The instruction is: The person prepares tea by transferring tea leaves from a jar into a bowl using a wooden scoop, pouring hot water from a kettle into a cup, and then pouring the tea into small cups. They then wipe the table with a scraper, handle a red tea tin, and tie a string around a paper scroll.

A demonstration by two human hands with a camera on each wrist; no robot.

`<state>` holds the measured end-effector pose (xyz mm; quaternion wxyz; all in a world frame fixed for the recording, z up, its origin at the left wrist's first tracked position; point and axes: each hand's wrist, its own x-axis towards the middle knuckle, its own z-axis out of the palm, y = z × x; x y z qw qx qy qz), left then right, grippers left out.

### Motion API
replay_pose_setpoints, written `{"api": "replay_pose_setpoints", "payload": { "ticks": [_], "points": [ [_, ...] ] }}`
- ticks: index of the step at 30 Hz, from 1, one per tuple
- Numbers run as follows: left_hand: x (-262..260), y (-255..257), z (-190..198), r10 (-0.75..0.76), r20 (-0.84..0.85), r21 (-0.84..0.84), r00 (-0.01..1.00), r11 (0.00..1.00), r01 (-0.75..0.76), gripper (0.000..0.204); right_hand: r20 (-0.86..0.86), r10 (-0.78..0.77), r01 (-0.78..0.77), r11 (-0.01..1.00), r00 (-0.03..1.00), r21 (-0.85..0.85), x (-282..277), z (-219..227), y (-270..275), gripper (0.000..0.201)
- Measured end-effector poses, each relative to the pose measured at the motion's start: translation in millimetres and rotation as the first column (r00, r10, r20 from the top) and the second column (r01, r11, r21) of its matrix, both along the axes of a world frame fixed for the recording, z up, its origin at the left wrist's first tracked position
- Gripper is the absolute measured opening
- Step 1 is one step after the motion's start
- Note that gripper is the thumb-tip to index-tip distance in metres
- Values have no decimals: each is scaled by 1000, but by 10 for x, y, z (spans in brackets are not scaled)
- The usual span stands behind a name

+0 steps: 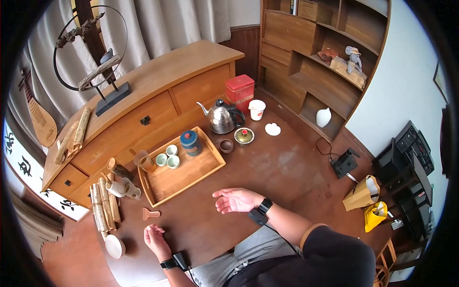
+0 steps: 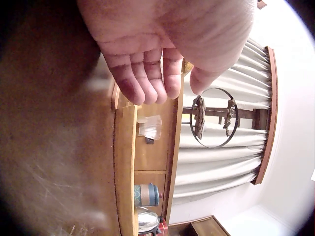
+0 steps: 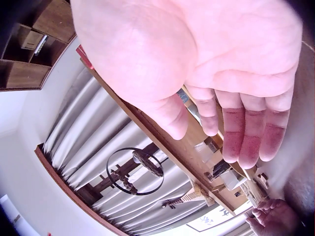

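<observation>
1. Wooden tray (image 1: 184,179), on the table (image 1: 267,165) just beyond both hands, seems set there to be within reach of either.
2. Nearest the body, the left hand (image 1: 157,241) is relaxed and grasps nothing, its fingers loosely bent, just short of a brown forked piece (image 1: 151,214).
3. The right hand (image 1: 237,199) is released too, palm turned up and fingers loose, before the tray's near right edge. It seems raised off the tabletop, perhaps merely idle.
4. Inside the tray, three pale green cups (image 1: 161,160) cluster beside a blue canister (image 1: 191,144), with a clear vessel (image 1: 145,161) in the left corner; the raised rim likely keeps them together.
5. Past the tray's right end, a steel kettle (image 1: 221,117) stands upright, its handle turned right, probably for an easy grip.
6. Behind it, a red tin (image 1: 240,91) stands near the drawer cabinet (image 1: 205,60), perhaps kept back as less needed.
</observation>
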<state>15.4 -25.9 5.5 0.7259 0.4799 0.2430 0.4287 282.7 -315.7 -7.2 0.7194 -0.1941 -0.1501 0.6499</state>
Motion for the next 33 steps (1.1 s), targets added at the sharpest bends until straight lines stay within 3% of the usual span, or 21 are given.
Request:
{"api": "replay_pose_setpoints", "payload": {
  "ticks": [33],
  "points": [
    [-37,25,-43,-40,-14,28,999,999,40,27,27,-37,38,999,999,-16,-19,64,-4,35]
  ]
}}
